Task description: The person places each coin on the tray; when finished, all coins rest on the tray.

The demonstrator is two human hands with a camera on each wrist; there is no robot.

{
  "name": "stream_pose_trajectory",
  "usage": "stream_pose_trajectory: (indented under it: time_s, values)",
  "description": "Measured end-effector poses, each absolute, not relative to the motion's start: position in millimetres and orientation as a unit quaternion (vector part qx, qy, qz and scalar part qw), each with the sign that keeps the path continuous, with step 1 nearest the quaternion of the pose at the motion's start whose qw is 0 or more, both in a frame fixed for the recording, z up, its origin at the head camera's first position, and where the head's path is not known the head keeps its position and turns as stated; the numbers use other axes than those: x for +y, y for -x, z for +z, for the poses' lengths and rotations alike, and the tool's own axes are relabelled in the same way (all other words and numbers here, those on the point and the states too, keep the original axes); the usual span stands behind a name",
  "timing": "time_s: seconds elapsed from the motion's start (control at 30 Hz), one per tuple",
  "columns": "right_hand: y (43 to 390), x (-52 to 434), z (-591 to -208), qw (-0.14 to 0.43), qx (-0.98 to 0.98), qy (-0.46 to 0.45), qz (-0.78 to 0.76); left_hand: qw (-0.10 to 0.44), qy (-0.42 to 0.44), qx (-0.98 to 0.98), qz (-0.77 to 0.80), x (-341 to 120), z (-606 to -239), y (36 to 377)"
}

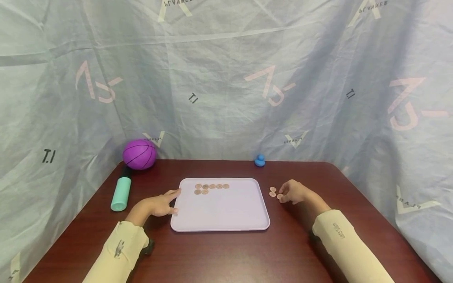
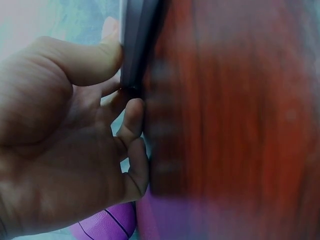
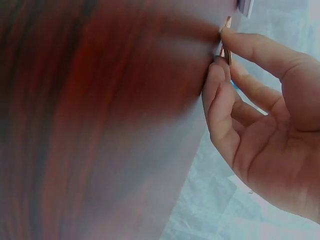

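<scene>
My left hand [image 1: 162,204] is at the left edge of a white tray [image 1: 219,220], its thumb and index finger spread along the rim. In the left wrist view the thumb [image 2: 92,62] lies against the tray's side [image 2: 134,45], and the other fingers bend near the tabletop. Several copper-coloured coins [image 1: 212,186] lie flat in the tray, in a longer back row and a short row before it. Right of the tray, my right hand [image 1: 295,192] pinches a coin [image 3: 227,42] between thumb and fingertips, close over the table. Two more coins [image 1: 272,194] lie beside it.
On the brown table [image 1: 226,255], a mint-green bottle [image 1: 121,193] with a dark top lies left of my left hand. A purple ball [image 1: 139,154] is at the back left corner. Behind the tray sits a small blue duck figure [image 1: 260,160]. Grey-green fabric [image 1: 226,98] hangs around the table.
</scene>
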State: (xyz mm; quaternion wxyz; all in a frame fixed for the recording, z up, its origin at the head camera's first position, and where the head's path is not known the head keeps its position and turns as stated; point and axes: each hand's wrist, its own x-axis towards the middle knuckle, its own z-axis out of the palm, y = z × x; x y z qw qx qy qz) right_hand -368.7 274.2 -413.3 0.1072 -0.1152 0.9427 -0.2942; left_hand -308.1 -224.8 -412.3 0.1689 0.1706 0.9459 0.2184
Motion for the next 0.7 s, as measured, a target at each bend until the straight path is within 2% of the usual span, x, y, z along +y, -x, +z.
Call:
stream_pose_trajectory:
  time_s: [0.27, 0.57, 0.7]
  values:
    - [367, 267, -408, 0.087, 0.952, 0.124, -0.266, 0.172, -0.18, 0.945, 0.213, -224, -410, 308]
    - [365, 247, -399, 0.03, 0.955, 0.152, -0.252, 0.17, -0.17, 0.946, 0.218, -223, -411, 308]
    - [363, 231, -395, 0.028, 0.951, 0.152, -0.267, 0.178, -0.167, 0.947, 0.211, -224, -410, 308]
